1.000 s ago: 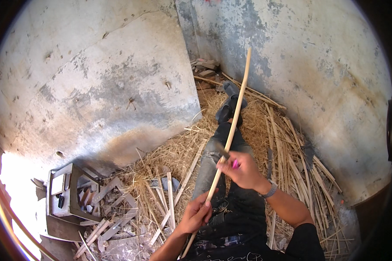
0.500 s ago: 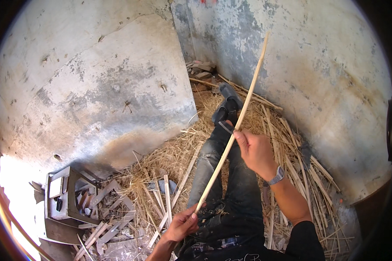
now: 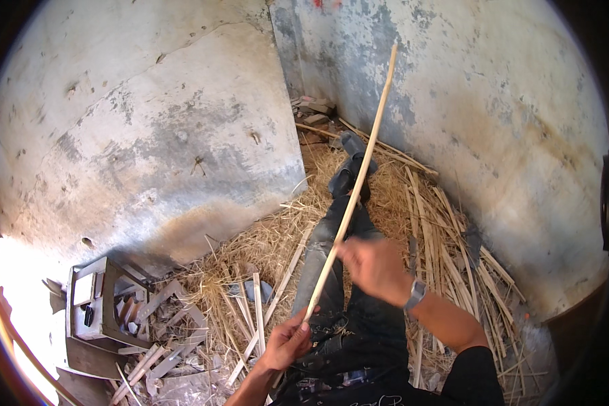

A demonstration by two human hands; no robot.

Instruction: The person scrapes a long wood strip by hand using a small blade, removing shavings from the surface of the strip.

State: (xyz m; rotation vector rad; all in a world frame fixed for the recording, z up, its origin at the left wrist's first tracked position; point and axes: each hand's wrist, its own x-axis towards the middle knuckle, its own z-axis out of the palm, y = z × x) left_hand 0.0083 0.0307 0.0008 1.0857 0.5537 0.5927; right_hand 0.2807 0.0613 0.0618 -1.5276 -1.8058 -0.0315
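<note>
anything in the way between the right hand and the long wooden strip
Nothing visible stands in the way: the right hand is right up at the long wooden strip, which the left hand grips lower down. Motion blur hides whether the right fingertips touch it.

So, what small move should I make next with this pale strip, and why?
Probably ease your right hand slightly up the pale strip, with your left hand steadying it. Your left hand grips it lower down, your blurred right hand is partway along, and a long stretch extends beyond both. I can't tell whether the right hand holds anything.
</note>
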